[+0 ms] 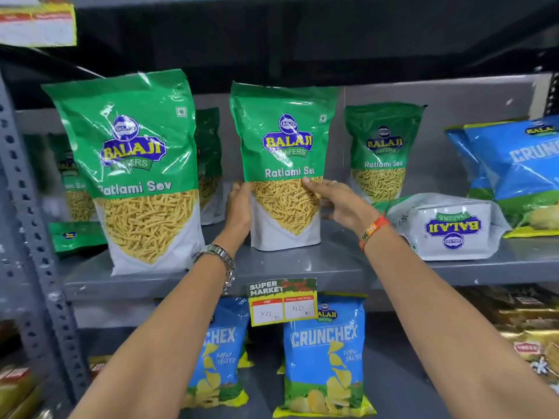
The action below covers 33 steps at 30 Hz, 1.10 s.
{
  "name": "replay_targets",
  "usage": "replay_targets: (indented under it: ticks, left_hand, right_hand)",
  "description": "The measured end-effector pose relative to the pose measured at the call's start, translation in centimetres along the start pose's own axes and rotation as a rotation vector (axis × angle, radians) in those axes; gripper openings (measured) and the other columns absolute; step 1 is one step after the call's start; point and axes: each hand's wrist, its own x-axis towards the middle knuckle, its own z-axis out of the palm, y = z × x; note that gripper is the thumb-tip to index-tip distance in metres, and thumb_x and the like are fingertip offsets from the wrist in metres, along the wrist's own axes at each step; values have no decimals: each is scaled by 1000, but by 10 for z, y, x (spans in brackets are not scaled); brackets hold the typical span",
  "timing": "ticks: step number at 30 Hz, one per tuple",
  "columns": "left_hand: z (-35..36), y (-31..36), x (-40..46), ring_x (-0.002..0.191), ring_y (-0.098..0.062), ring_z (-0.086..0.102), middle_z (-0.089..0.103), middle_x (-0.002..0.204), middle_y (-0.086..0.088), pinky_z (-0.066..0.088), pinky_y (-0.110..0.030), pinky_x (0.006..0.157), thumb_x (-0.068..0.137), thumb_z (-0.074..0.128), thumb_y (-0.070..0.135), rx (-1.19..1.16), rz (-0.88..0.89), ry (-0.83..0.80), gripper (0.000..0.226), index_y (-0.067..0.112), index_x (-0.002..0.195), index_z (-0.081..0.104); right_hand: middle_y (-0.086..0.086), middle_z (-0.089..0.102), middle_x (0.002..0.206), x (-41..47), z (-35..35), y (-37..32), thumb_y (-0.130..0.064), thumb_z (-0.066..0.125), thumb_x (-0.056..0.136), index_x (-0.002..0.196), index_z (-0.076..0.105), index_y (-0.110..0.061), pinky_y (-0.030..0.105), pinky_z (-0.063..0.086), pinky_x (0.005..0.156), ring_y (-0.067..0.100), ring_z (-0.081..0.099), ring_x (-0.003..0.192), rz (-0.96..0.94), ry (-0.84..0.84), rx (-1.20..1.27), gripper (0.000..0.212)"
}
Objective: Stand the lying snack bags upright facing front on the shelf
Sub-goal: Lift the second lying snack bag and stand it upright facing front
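A green and white Ratlami Sev bag point(284, 140) stands upright, facing front, at the middle of the grey shelf point(302, 267). My left hand point(239, 207) grips its left edge and my right hand point(335, 201) holds its right edge, thumb across the front. To the left a larger-looking bag of the same kind point(133, 164) stands upright near the shelf's front. Another upright bag point(382, 149) stands further back on the right. One bag point(447, 228) lies flat on its back at the right, its logo upside down. A small green bag point(75, 235) lies flat at the far left.
More upright green bags point(208, 152) stand behind in the back row. Blue Crunchex bags point(514, 173) lean at the far right of the shelf. A price tag point(282, 302) hangs from the shelf's front edge. Crunchex bags point(325, 355) fill the shelf below. A perforated steel post point(33, 225) stands at the left.
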Motion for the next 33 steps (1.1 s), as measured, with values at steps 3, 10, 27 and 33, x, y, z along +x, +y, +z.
replay_targets:
  ticks: [3, 10, 27, 33]
  left_hand:
    - [-1, -7, -6, 103, -19, 51, 58, 107, -6, 40, -35, 95, 93, 38, 31, 20, -73, -38, 24, 17, 100, 55]
    - [2, -4, -30, 136, -25, 38, 40, 149, -10, 27, -44, 116, 97, 27, 42, 19, -103, -150, 56, 12, 145, 31]
    - [-7, 23, -81, 130, -21, 45, 49, 141, -6, 32, -34, 110, 98, 28, 36, 46, -40, -63, 49, 12, 141, 37]
    - [36, 44, -137, 144, -11, 24, 38, 149, -7, 25, -11, 111, 85, 40, 6, 189, 531, 274, 58, 6, 142, 34]
  right_hand:
    - [-8, 67, 86, -5, 3, 1, -49, 75, 69, 105, 60, -21, 32, 47, 80, 12, 59, 80, -13, 4, 31, 49]
    - [7, 51, 140, -25, 5, 4, -63, 77, 50, 139, 39, -17, 41, 41, 100, 23, 51, 122, -63, 70, 35, 107]
    - [4, 51, 139, -81, 23, -2, -49, 76, 68, 136, 40, -13, 25, 41, 89, 18, 49, 124, -131, 210, 109, 85]
    - [1, 50, 118, -86, -7, -34, -51, 63, 79, 142, 32, -10, 23, 34, 90, 15, 48, 113, -261, 444, -153, 82]
